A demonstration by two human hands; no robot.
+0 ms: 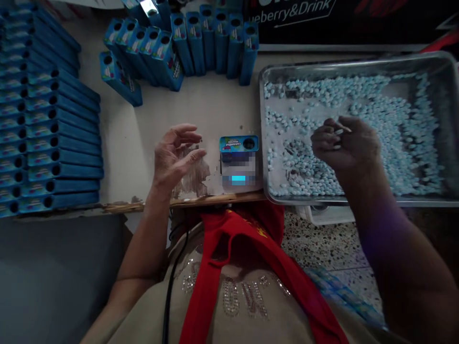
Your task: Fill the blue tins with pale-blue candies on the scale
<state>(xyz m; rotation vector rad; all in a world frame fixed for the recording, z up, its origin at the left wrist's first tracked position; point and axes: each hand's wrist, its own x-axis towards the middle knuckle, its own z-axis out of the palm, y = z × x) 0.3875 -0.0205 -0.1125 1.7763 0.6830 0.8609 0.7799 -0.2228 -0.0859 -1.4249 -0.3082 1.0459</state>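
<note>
Above the metal tray point(263, 143), my right hand point(346, 141) is turned up with its fingers curled around a few pale candies point(337, 136). More light blue and white candies point(390, 138) lie spread over the tray. My left hand point(179, 155) is held over the table with thumb and fingers apart, nothing in it. To its right, a blue candy box point(238, 144) with a round dark hole in its top stands upright on or behind a small device point(238, 167) with a lit cyan display. The device is blurred, and the box's inside is too dark to make out.
Many blue boxes point(64, 143) lie stacked along the left side. Several more boxes point(215, 43) stand in rows at the back. A dark printed panel point(351, 24) borders the table behind the tray. The worn wooden table edge point(143, 206) runs close to my body.
</note>
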